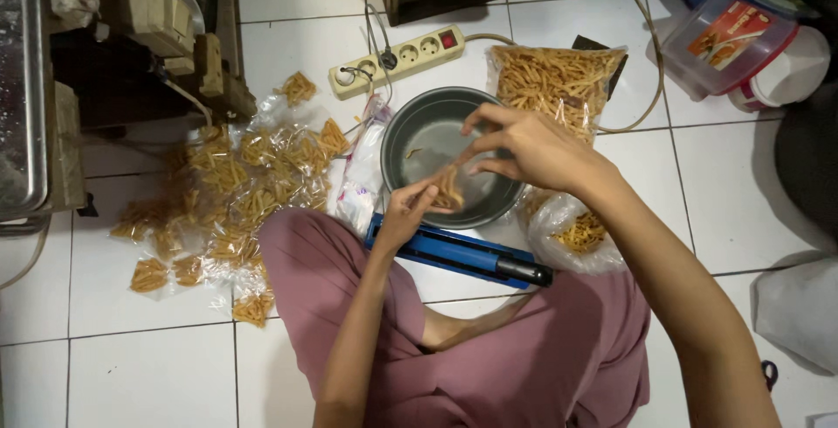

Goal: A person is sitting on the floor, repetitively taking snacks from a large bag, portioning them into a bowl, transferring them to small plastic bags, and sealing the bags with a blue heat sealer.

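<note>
Over the grey metal bowl (417, 144), both hands meet on a small clear plastic packet (449, 191) of golden-brown fried snack sticks, thin and short, bunched loosely inside the film. The left hand (404, 215) pinches the packet's lower edge, its fingers (425, 192) closed on the plastic from below. The right hand (524, 144) comes from above, thumb and forefinger nipped together at the packet's top, its other fingers (482, 117) curled and spread above. Just below the left fingers lies a blue bag sealer (454, 256); beyond the right fingers stands a large bag of sticks (557, 79). Left of the hands, filled packets (236, 188) litter the white tiled floor (131, 367).
</note>
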